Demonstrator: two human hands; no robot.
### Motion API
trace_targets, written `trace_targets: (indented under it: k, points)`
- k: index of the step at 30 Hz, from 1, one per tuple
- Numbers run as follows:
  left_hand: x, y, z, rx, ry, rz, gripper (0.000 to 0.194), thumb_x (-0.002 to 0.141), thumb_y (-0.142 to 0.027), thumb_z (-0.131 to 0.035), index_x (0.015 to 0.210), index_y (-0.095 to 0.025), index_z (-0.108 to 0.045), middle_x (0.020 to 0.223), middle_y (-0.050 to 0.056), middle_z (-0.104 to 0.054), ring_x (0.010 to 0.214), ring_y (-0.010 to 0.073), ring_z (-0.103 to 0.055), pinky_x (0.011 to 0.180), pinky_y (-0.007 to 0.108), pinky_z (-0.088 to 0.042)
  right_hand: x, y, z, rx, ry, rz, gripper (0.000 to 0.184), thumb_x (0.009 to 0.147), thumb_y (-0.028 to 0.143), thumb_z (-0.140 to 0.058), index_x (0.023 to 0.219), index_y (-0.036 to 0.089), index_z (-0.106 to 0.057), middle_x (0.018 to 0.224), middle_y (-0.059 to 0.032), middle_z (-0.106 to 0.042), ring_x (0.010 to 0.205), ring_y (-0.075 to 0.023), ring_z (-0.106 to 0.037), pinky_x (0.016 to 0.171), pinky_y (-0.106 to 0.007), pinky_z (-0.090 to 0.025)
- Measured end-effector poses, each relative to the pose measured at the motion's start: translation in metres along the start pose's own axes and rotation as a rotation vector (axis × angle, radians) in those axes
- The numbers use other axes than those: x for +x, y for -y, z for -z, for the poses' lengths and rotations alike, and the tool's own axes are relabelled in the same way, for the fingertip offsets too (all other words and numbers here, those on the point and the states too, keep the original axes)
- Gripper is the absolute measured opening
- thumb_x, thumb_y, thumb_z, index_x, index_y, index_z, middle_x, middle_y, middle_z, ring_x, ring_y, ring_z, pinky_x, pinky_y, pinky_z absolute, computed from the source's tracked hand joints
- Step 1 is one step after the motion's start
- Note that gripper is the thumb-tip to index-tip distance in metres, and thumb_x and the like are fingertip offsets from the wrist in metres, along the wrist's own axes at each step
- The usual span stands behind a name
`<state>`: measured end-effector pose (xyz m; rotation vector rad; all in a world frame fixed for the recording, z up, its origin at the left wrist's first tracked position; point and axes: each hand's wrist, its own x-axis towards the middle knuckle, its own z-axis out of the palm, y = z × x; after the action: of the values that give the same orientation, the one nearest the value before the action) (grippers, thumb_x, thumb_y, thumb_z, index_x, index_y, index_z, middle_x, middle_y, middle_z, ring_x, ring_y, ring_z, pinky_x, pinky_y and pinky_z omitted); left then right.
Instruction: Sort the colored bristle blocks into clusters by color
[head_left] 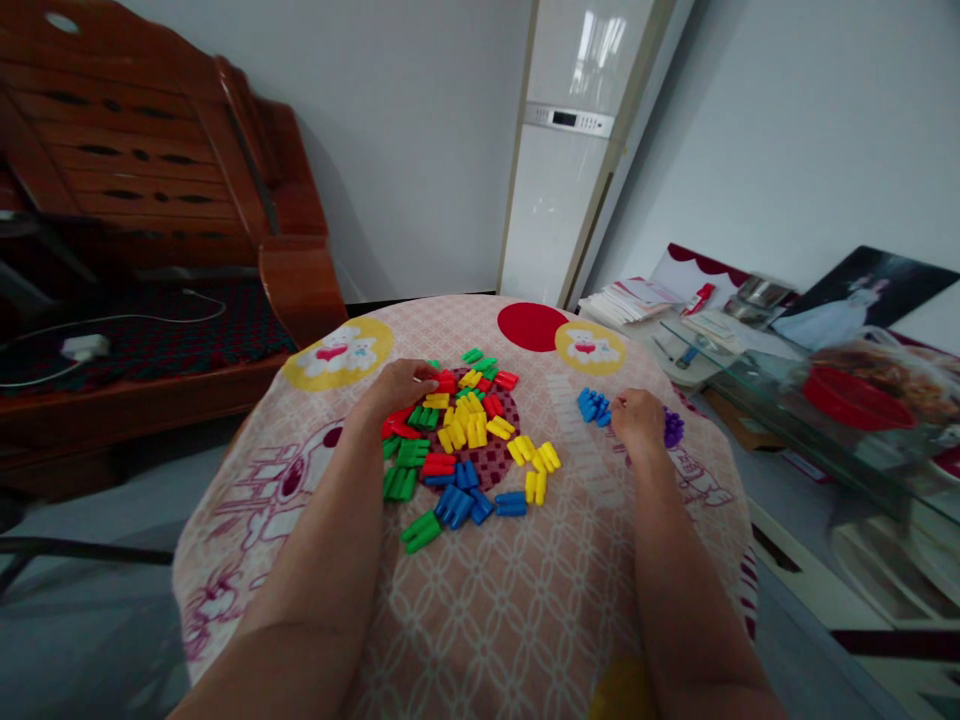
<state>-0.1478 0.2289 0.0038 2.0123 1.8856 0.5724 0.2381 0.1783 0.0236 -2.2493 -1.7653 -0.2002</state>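
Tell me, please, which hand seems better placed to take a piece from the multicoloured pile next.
Probably the left hand: its fingers are right at a red piece in the pile, while the right hand is farther off, between light blue pieces and purple pieces.

2 hands [634, 415] at plastic pieces [466, 420], patterned tablecloth [517, 610], wooden bench [142, 160] left

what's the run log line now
left hand at red block | right hand between light-blue blocks and purple blocks | yellow blocks on tablecloth
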Motion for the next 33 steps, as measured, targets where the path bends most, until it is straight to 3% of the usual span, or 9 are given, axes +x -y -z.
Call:
trace_targets:
  k: [4,9,13,16,20,24,28,33]
  points:
    - [-0.001,-0.001,0.000,0.007,-0.003,0.001,0.033,0.079,-0.028,-0.063,0.108,-0.019,-0.076,0.099,0.006,-0.077,0.085,0.0202,-0.070,0.078,0.024,-0.051,-0.009,0.020,0.023,0.140,-0.006,0.116,0.023,0.085,0.020,-0.055,0.085,0.012,-0.077,0.087,-0.0144,-0.075,0.081,-0.0220,-0.067,0.068,-0.026,-0.041]
    - [-0.003,-0.004,0.002,-0.016,-0.009,-0.002,0.033,0.079,-0.027,-0.063,0.108,-0.017,-0.076,0.100,0.006,-0.077,0.086,0.0205,-0.070,0.078,0.024,-0.050,-0.047,0.079,0.033,0.532,0.361,0.591,0.016,0.082,0.016,-0.060,0.086,0.015,-0.076,0.077,-0.0037,-0.073,0.072,-0.0146,-0.064,0.066,-0.021,-0.041]
    - [-0.004,-0.005,0.003,-0.013,-0.009,-0.012,0.032,0.079,-0.026,-0.063,0.106,-0.017,-0.076,0.101,0.007,-0.077,0.088,0.0210,-0.069,0.078,0.024,-0.050,-0.081,0.121,0.015,0.439,0.482,0.882,0.014,0.083,0.016,-0.063,0.089,0.017,-0.075,0.087,-0.0051,-0.073,0.084,-0.0166,-0.064,0.074,-0.024,-0.042]
    - [-0.004,-0.005,0.003,-0.019,-0.006,-0.005,0.033,0.079,-0.028,-0.062,0.107,-0.016,-0.076,0.099,0.007,-0.077,0.086,0.0207,-0.070,0.077,0.025,-0.050,-0.097,0.136,0.000,0.299,0.520,1.010,0.017,0.087,0.023,-0.064,0.099,0.016,-0.072,0.100,-0.0095,-0.070,0.095,-0.0200,-0.063,0.080,-0.027,-0.042]
    - [-0.004,-0.004,0.002,-0.043,-0.002,0.002,0.033,0.078,-0.029,-0.062,0.106,-0.018,-0.076,0.093,0.005,-0.077,0.082,0.0203,-0.070,0.075,0.025,-0.051,-0.104,0.142,-0.006,0.231,0.502,0.966,0.028,0.096,0.036,-0.052,0.107,0.015,-0.068,0.104,-0.0119,-0.067,0.094,-0.0205,-0.062,0.079,-0.029,-0.043]
    - [-0.003,-0.004,0.002,-0.018,-0.005,0.000,0.033,0.077,-0.027,-0.063,0.107,-0.018,-0.076,0.094,0.005,-0.077,0.084,0.0205,-0.070,0.075,0.024,-0.051,-0.105,0.140,-0.011,0.269,0.478,0.924,0.021,0.093,0.031,-0.058,0.101,0.014,-0.067,0.102,-0.0112,-0.066,0.095,-0.0196,-0.061,0.079,-0.028,-0.043]
    - [-0.002,-0.003,0.001,-0.020,0.002,0.000,0.035,0.079,-0.029,-0.062,0.108,-0.018,-0.076,0.093,0.006,-0.077,0.083,0.0203,-0.070,0.074,0.024,-0.051,-0.105,0.142,-0.016,0.475,0.497,0.819,0.018,0.080,0.023,-0.073,0.095,0.016,-0.066,0.090,-0.0046,-0.067,0.085,-0.0171,-0.061,0.075,-0.026,-0.042]
    - [0.001,0.000,-0.001,-0.028,-0.007,0.009,0.034,0.077,-0.029,-0.063,0.107,-0.020,-0.077,0.094,0.006,-0.077,0.083,0.0211,-0.070,0.075,0.025,-0.052,-0.090,0.135,-0.007,0.823,0.547,0.674,0.011,0.071,0.009,-0.070,0.079,0.017,-0.067,0.071,0.0027,-0.066,0.071,-0.0124,-0.062,0.066,-0.021,-0.043]
